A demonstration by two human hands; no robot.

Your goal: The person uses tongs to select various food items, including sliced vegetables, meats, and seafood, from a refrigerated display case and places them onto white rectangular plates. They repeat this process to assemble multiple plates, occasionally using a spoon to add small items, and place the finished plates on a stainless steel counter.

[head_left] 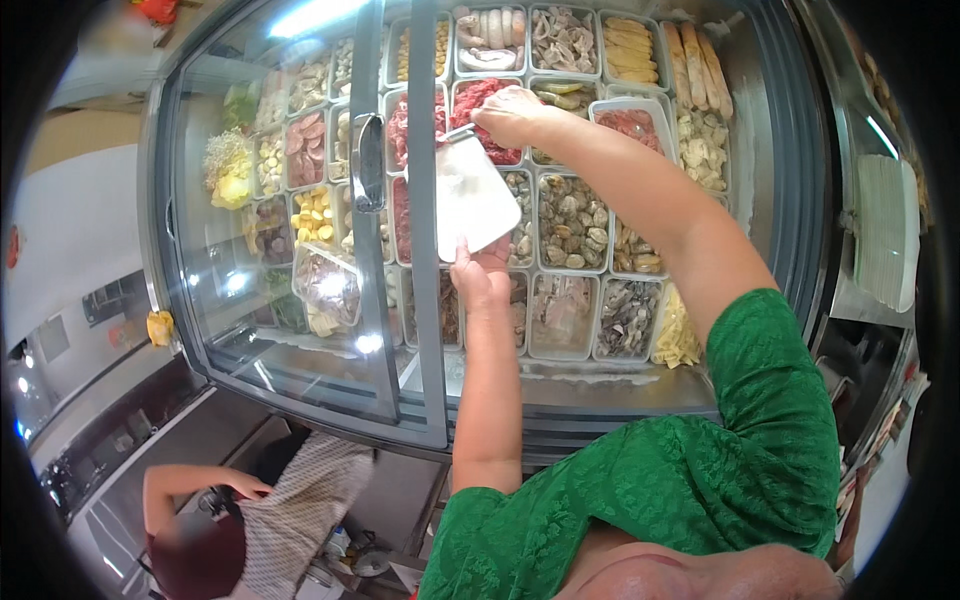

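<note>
My left hand (480,272) grips the near edge of a white rectangular plate (470,195), holding it tilted inside the open chilled display case. My right hand (512,115) reaches over the far end of the plate and pinches metal tongs (460,133) above a clear tub of red sliced meat (480,100). Whether the tongs hold any meat I cannot tell. Both arms come from green sleeves at the bottom right.
The case holds several clear tubs: shellfish (570,220), mushrooms (628,318), sausages (490,30), yellow strips (630,48), corn (313,213). A sliding glass door with a handle (367,150) covers the left half. White plates are stacked at right (885,240). Another person (250,520) crouches at lower left.
</note>
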